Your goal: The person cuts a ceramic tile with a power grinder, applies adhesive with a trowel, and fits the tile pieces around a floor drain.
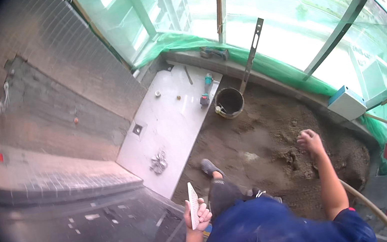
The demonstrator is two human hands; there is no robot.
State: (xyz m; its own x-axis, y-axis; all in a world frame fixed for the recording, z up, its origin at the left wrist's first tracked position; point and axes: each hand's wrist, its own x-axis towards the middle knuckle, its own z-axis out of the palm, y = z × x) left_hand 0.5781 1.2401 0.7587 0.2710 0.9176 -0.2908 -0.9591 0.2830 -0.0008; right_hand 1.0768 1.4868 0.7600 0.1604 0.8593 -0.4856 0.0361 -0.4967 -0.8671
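My left hand (198, 217) is closed around a narrow white strip with a ridged face (193, 204), which looks like a cut piece of tile. It stands upright between fingers and thumb, close to my body. My right hand (310, 142) is held out to the right above rough grey-brown mortar (265, 160). Its fingers are curled in, and nothing shows in them. Beyond my left hand, large pale floor tiles (169, 125) lie along the left side. My foot in a grey shoe (209, 167) rests on the mortar beside their edge.
A dark bucket (229, 102) stands on the mortar, with a long level (252, 53) leaning behind it. On the tiles lie a teal power tool (207, 89) and a crumpled silvery heap (158, 163). A white-and-blue box (346, 102) sits on the right ledge. A hose (368, 202) curves past my right arm.
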